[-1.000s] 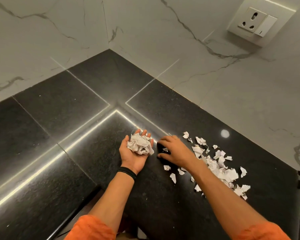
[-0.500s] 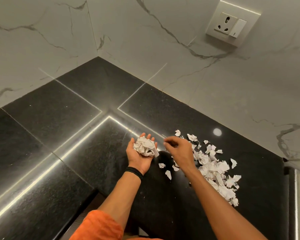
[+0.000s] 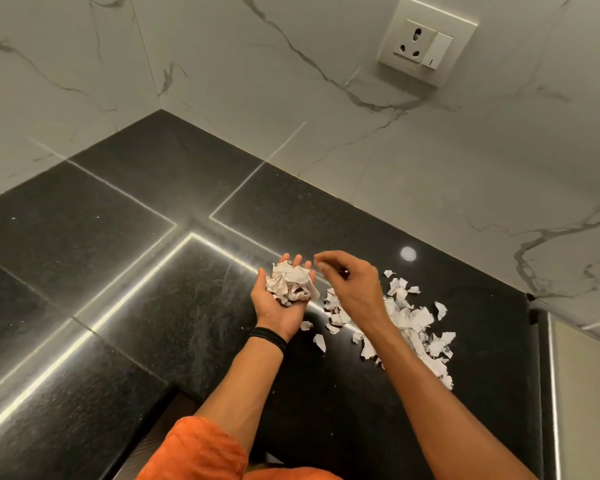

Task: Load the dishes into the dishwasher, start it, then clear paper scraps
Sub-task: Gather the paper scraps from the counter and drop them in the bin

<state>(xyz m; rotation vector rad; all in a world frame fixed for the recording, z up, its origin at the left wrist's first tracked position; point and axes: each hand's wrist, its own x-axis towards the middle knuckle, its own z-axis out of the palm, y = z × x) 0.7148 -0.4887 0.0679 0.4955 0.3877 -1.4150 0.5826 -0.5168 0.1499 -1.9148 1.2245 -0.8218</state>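
My left hand is turned palm up above the black counter, with a crumpled wad of white paper scraps resting in it and the fingers fairly straight. My right hand hovers just right of the wad. Its fingertips are bunched in a pinch that points at my left palm; they are blurred, and the scrap between them barely shows. A pile of loose torn scraps lies on the counter under and to the right of my right forearm. No dishes or dishwasher are in view.
White marble walls meet in a corner behind the counter. A socket and switch plate sits on the right wall. The counter's right end lies past the scrap pile, and its front edge runs below my arms.
My right hand has lifted off the counter, where it was gathering scraps, and moved up and left to my left palm. My left hand has stayed palm up with the wad.
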